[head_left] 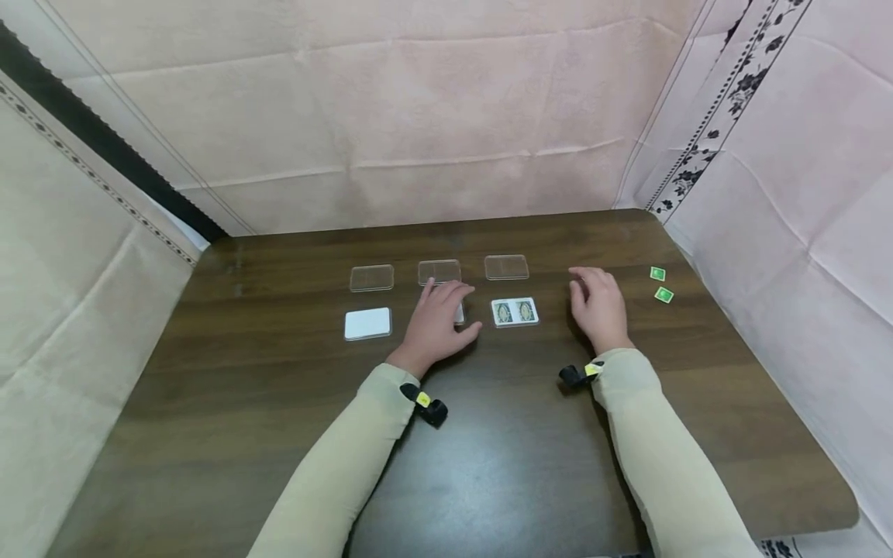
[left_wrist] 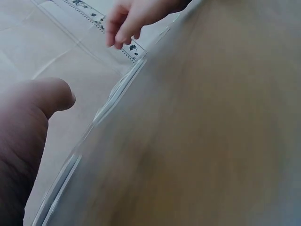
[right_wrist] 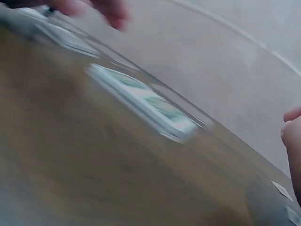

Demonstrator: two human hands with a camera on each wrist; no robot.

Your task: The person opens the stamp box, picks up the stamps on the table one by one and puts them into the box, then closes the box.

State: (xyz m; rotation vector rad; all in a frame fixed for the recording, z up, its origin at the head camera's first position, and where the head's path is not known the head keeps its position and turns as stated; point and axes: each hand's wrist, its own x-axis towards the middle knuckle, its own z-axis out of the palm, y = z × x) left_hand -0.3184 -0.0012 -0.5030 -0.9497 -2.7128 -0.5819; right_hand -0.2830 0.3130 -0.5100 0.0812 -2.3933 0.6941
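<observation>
My left hand hovers over a flat white box, the middle one of a row, and covers most of it. Its thumb stands apart from the fingers, with nothing seen in its grasp. To its right lies a white box bearing two green-patterned oval pictures, blurred in the right wrist view. Further right, my right hand is above the table, fingers loosely bent and holding nothing visible. Just beyond it are two small green squares. A plain white box sits left of my left hand.
Behind the boxes, three clear plastic lids form a second row on the brown wooden table. Pale cloth hangs along the table's far side and both flanks.
</observation>
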